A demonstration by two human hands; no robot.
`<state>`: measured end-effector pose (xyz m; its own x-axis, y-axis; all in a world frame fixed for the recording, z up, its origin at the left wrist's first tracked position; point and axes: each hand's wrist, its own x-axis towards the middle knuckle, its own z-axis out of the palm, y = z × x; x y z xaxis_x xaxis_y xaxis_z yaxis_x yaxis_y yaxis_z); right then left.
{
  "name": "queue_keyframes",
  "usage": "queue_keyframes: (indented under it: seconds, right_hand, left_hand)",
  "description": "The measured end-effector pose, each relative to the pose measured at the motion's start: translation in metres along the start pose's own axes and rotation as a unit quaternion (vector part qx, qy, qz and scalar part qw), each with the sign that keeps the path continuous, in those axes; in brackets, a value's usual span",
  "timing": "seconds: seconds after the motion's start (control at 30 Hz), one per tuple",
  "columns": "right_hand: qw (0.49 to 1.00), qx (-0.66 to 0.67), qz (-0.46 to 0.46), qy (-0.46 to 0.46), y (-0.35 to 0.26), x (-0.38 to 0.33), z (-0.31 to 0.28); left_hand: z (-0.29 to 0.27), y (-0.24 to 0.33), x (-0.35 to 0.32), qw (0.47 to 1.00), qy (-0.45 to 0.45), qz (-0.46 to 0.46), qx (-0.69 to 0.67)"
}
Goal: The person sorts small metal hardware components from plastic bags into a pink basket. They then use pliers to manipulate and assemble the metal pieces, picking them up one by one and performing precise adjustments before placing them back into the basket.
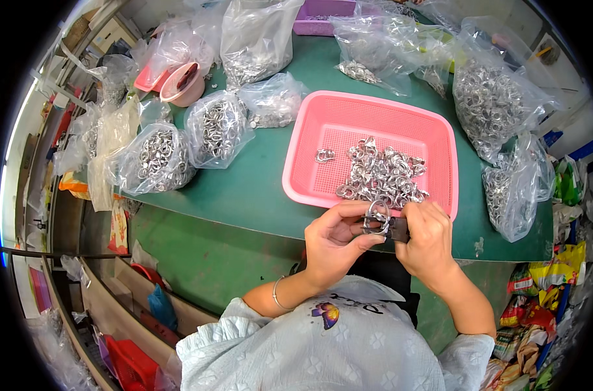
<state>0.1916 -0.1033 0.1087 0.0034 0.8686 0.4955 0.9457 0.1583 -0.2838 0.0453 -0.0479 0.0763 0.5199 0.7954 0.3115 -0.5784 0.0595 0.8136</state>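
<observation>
The scene is seen from a single fisheye camera worn on the head, aimed steeply down and forward. The green worktop (257, 189) is viewed from close above, its straight edges bent toward the dark circular rim.

Shiny metal ring (376, 215) on a dark matt block (395, 228), frame centre. Glossy pink plastic mesh basket (322, 130) holding bright metal parts (384, 174). Clear crinkly plastic bags (154, 158) upper left. Matt green bench (251, 189), smooth. Cloth top (309, 345), textured, lower centre.
</observation>
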Motion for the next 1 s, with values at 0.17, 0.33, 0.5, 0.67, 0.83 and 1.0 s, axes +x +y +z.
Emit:
queue_keyframes:
  seconds: [0.17, 0.33, 0.5, 0.67, 0.83, 1.0]
  right_hand:
    - [1.0, -0.007, -0.021, 0.001, 0.004, 0.001, 0.002]
    - [0.999, -0.013, -0.025, 0.017, 0.005, 0.003, 0.005]
    - [0.999, -0.009, -0.03, 0.026, 0.007, 0.004, 0.007]
    - [0.999, -0.013, -0.029, 0.036, 0.01, 0.005, 0.011]
    - [0.999, -0.036, -0.025, 0.026, 0.007, 0.012, -0.001]
    - [0.987, -0.149, -0.02, 0.053, 0.001, 0.022, -0.011]
  left_hand:
    - [-0.003, -0.002, 0.002, 1.0, -0.003, -0.011, -0.004]
    - [-0.005, -0.004, 0.003, 1.0, -0.003, -0.006, -0.026]
    - [-0.004, -0.005, 0.004, 1.0, 0.016, 0.005, 0.007]
    - [-0.002, -0.006, 0.007, 1.0, 0.018, 0.008, -0.011]
    - [-0.006, -0.005, 0.011, 0.999, -0.018, 0.027, 0.009]
    - [0.004, -0.001, 0.012, 0.999, 0.007, 0.036, -0.016]
